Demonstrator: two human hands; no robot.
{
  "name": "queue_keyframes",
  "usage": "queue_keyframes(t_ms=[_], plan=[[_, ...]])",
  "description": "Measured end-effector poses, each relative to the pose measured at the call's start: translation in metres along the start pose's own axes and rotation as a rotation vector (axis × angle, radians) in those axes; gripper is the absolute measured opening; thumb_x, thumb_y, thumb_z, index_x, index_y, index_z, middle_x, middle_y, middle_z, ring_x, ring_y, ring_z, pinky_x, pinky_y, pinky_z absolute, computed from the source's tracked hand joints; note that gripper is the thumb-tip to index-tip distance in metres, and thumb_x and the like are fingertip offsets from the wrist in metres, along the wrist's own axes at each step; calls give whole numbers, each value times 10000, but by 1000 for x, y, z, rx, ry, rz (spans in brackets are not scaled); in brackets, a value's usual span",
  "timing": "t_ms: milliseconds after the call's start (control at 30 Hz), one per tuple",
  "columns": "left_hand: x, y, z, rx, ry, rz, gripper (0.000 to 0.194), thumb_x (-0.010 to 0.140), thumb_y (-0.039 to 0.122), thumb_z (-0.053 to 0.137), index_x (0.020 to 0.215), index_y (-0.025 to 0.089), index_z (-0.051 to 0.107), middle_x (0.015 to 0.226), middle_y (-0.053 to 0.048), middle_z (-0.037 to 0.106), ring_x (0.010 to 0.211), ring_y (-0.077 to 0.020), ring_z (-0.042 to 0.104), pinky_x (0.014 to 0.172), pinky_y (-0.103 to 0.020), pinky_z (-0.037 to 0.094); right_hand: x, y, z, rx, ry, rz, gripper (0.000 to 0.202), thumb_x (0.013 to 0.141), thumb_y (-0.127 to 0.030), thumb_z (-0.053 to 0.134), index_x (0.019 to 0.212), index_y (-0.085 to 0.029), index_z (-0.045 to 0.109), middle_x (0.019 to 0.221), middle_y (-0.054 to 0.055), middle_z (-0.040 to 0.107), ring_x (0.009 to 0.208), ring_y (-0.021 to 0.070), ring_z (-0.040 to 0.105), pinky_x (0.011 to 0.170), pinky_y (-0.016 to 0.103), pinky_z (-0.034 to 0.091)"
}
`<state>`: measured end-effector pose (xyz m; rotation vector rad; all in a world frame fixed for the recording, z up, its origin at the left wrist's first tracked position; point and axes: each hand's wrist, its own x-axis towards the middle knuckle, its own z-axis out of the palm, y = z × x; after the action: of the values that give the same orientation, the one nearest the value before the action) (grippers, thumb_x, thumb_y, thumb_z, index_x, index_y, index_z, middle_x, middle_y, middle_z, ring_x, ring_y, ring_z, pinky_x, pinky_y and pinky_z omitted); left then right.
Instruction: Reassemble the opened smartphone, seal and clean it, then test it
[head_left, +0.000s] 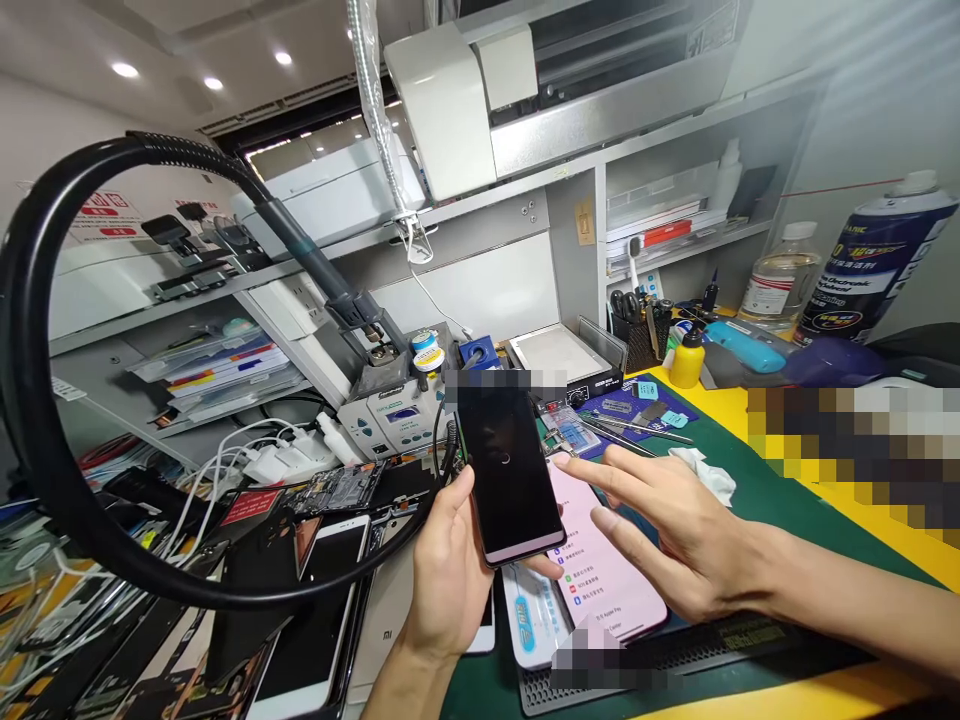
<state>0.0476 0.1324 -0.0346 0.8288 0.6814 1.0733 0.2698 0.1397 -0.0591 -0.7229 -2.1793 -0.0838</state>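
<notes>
My left hand (442,580) grips a smartphone (510,480), held upright and tilted toward me. Its screen is dark, with a small white ring in the middle. Fingers of that hand pass behind the phone, mostly hidden. Beside it, my right hand (682,530) is spread with nothing in it, thumb and fingers apart. The right hand hovers over a second phone (600,560), whose lit pinkish screen lists settings-like rows. A white and blue object (529,620) lies partly under that second phone.
Several phones and phone parts, among them a white-framed phone (315,610), crowd the left side. A black hose (30,400) loops across the left. Behind stand a soldering station (397,420), a yellow bottle (686,360) and a spray can (870,265). Tweezers (652,428) lie on the purple mat.
</notes>
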Motion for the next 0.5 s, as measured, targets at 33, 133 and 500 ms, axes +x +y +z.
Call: queue_keyframes(t_ms=[33, 133, 500], plan=[[0, 0, 0, -3, -3, 3, 585, 1013, 436, 407, 1525, 154, 428, 1243, -148, 713, 1094, -352, 688, 826, -491, 621, 0, 0, 0, -2, 0, 1, 423, 1002, -190, 423, 1414, -109, 468, 853, 45, 575, 694, 173, 544, 573, 300, 392], [0, 1, 2, -13, -15, 8, 583, 1017, 431, 396, 1540, 172, 413, 1256, -144, 708, 1096, -351, 684, 831, -502, 618, 0, 0, 0, -22, -11, 10, 426, 1004, -197, 418, 1420, -116, 463, 863, 46, 585, 700, 175, 557, 575, 303, 397], [-1, -1, 2, -34, 1, 11, 596, 1020, 449, 387, 1555, 185, 382, 1273, -147, 697, 1102, -357, 679, 813, -508, 624, -1, 1, 0, -28, 0, 15, 438, 1004, -199, 419, 1433, -118, 454, 852, 44, 589, 703, 178, 578, 577, 305, 406]])
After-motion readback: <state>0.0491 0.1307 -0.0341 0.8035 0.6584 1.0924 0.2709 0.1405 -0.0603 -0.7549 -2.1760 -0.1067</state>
